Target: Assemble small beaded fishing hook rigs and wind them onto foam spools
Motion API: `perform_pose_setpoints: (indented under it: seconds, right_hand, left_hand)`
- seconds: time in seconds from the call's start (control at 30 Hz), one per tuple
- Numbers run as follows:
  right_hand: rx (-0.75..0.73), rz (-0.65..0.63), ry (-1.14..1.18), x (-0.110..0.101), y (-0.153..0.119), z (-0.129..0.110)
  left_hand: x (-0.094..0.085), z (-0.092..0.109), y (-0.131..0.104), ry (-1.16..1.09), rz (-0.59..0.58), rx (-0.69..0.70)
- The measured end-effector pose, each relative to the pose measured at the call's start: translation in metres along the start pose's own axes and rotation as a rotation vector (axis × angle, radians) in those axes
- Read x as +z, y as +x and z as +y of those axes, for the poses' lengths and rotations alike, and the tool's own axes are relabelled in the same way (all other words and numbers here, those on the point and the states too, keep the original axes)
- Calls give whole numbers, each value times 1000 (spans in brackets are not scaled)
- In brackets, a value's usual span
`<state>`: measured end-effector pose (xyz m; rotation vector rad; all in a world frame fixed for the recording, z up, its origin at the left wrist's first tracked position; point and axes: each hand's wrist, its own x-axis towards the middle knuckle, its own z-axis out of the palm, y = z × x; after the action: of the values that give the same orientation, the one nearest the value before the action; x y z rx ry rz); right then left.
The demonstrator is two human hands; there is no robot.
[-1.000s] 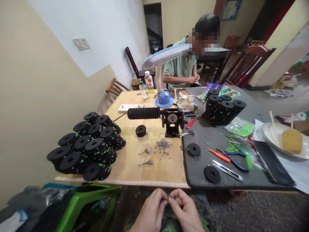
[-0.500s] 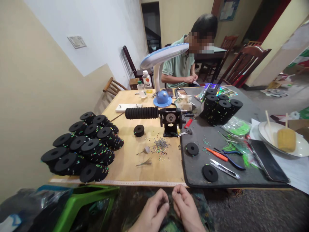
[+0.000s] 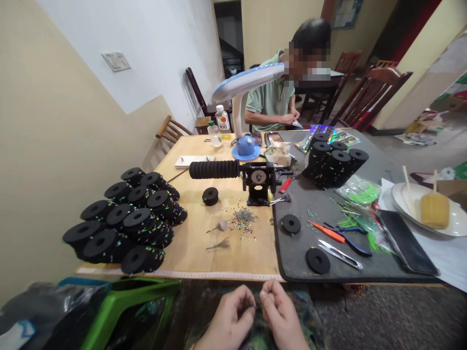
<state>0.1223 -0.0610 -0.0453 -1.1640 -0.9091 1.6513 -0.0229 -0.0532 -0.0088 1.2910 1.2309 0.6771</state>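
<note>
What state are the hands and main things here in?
Left hand: loosely curled, contents unclear
Right hand: fingers drawn in, apart from left hand
Nearest foam ring: lying flat
Ridged black roll: mounted horizontally
Tiny parts: scattered, partly heaped
Green-capped bottle: upright, capped
Desk lamp: standing, lighting unclear
Phone-like slab: lying flat, dark

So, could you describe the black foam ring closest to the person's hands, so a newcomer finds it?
On the light wooden table, find the dark grey mat covering its right side. Near the mat's front left corner, beyond the right hand, lies one flat black foam ring. Unlike the similar black ring farther back, it has silver metal snips lying just to its right.
</note>
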Motion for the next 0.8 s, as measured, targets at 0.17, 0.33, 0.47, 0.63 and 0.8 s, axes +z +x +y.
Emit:
perform_pose_setpoints:
  seconds: [0.17, 0.33, 0.47, 0.63, 0.8]
  right_hand:
    - [6, -37, 45, 1, 1, 5]
    - [36, -61, 68, 5, 3, -3]
    - [53, -68, 43, 4, 3, -12]
    - [35, -89, -100, 0, 2, -14]
    - [-7, -65, -322, 0, 2, -14]
  left_hand:
    - [2, -4, 1, 43, 48, 36]
    - [1, -5, 2, 41, 51, 33]
    - [-2, 0, 3, 40, 76, -8]
    - [-7, 6, 3, -90, 107, 26]
    - [-8, 1, 4, -40, 131, 58]
